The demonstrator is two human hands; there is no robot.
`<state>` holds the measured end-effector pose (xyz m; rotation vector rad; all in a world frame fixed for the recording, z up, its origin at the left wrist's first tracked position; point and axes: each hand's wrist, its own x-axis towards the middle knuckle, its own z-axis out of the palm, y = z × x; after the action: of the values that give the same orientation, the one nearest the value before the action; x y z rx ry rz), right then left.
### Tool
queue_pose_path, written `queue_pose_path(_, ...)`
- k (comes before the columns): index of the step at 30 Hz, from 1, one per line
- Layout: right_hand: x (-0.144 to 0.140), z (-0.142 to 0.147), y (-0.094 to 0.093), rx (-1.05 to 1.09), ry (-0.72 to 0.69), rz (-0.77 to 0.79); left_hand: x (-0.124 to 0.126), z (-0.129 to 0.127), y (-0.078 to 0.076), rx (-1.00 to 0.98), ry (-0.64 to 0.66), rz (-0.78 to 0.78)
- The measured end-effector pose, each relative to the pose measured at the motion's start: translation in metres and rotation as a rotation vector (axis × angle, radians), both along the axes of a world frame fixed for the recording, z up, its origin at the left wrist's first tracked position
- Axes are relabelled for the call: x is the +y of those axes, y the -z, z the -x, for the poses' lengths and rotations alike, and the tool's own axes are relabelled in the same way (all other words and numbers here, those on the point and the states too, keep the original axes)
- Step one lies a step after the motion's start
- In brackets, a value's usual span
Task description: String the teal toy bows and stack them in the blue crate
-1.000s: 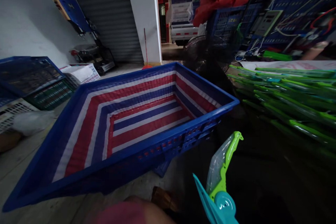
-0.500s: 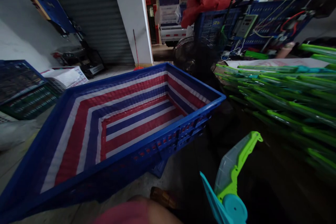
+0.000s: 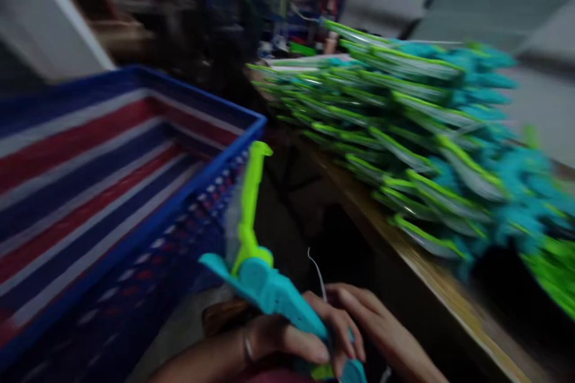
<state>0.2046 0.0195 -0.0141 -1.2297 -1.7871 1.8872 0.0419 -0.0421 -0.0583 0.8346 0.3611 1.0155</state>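
Note:
My left hand (image 3: 291, 338), a band on its wrist, wraps around the teal handle of a plastic toy-like piece (image 3: 287, 299) at the bottom middle. A lime-green arm with a clear panel rises from its round teal joint. Beside the left fingers lies my right hand (image 3: 372, 317), its fingers bent and close together near the handle. A thin white cord or strip (image 3: 320, 272) curves up by the right fingers. What those fingers grip is hidden.
A blue crate (image 3: 211, 182) with a striped red, white and blue lining stands at left. On the wooden table (image 3: 417, 275) at right, many similar green and teal pieces (image 3: 404, 114) lie heaped. Dark floor shows between crate and table.
The view has swung right, so the crate now sits further left and more of the heap shows. Both hands have come into view at the teal handle.

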Motion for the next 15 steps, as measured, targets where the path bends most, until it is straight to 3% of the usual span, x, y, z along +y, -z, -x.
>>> queue_pose_path(2,0.002,0.003,0.010,0.046,0.116,0.197,0.002,-0.006,0.003,-0.072,0.046,-0.022)
queue_pose_path(5,0.015,0.014,0.023,0.294,0.283,0.426,0.001,-0.010,0.014,-0.097,0.019,-0.019)
queue_pose_path(9,0.041,0.022,0.019,0.542,0.520,0.372,-0.003,-0.014,0.028,-0.096,0.018,-0.090)
queue_pose_path(15,0.081,0.020,-0.005,0.727,0.715,0.271,-0.002,-0.020,0.038,-0.071,0.026,-0.130)
